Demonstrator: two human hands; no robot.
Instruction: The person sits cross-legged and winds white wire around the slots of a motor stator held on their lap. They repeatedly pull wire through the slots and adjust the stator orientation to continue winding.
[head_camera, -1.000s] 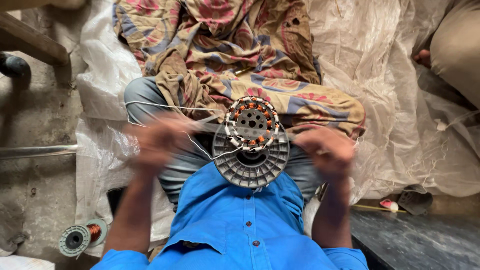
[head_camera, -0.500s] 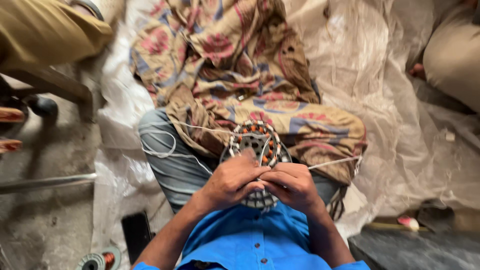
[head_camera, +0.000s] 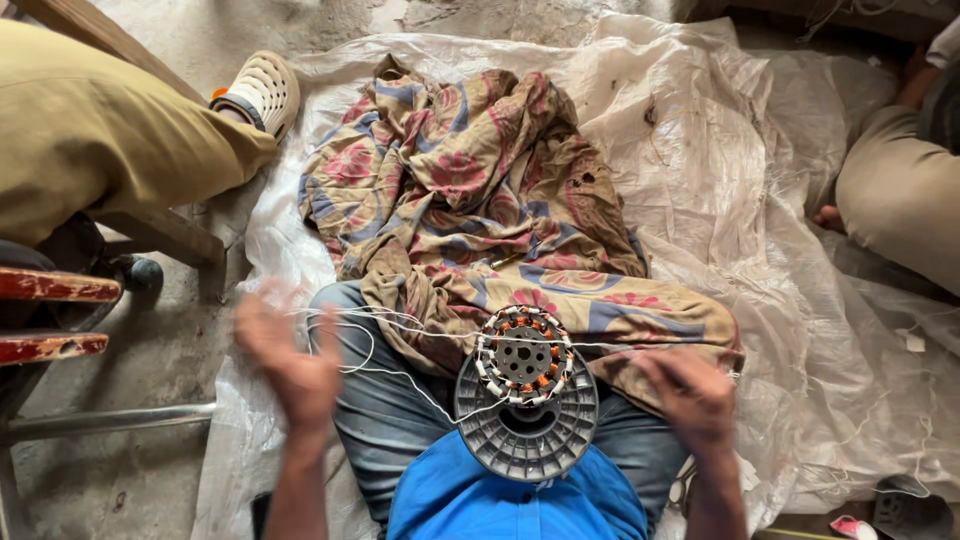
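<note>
Change: your hands are now spreading apart; half a second ago both were meeting over the stator (head_camera: 523, 358).
Left hand (head_camera: 290, 362): you are pulling white thread (head_camera: 385, 325) outward; fingers blurred, grip cannot be told.
Right hand (head_camera: 693, 392): fingers curled, blurred; hold unclear.
Stator: resting on the grey spool (head_camera: 527, 425) between your fingertips, on your lap.
Meaning: likely a lacing pass being drawn tight.

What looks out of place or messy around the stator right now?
Loose white thread trails in slack loops from the stator across the lap toward the left hand. The right hand is motion-blurred. The stator sits off-centre on the grey disc.
</note>
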